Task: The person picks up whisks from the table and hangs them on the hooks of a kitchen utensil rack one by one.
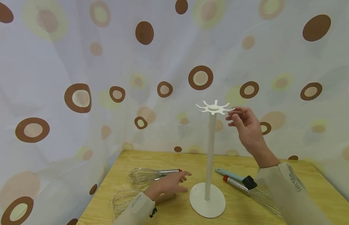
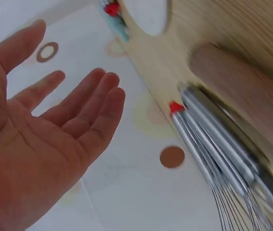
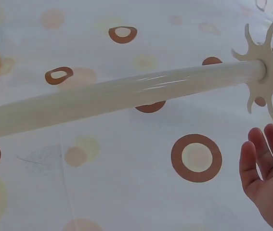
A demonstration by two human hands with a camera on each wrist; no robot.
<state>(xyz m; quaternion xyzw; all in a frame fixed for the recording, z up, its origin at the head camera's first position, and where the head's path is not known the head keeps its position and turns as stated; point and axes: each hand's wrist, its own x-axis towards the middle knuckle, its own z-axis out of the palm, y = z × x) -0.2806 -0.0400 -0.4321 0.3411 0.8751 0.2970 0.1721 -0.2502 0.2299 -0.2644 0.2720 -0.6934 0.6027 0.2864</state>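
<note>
A white stand with a tall pole (image 1: 210,150), a round base (image 1: 207,204) and a ring of curved hooks (image 1: 214,108) on top stands upright on the table. My right hand (image 1: 249,131) is raised beside the hooks on the right, fingers slightly bent, holding nothing; the right wrist view shows its fingertips just off the hook ends. To the left of the base, my left hand (image 1: 169,183) hovers over the whisks, fingers spread and relaxed. Below it are metal-handled whisks (image 2: 218,130), one red-tipped, and a thick brown handle (image 2: 242,86). The left hand partly hides them.
Right of the stand lie a red-tipped whisk (image 1: 237,185) and a utensil with a light blue handle (image 1: 230,173), partly covered by the right sleeve. Another wire whisk (image 1: 122,200) is at the table's left front. A dotted curtain (image 1: 169,134) hangs behind the wooden table (image 1: 152,157).
</note>
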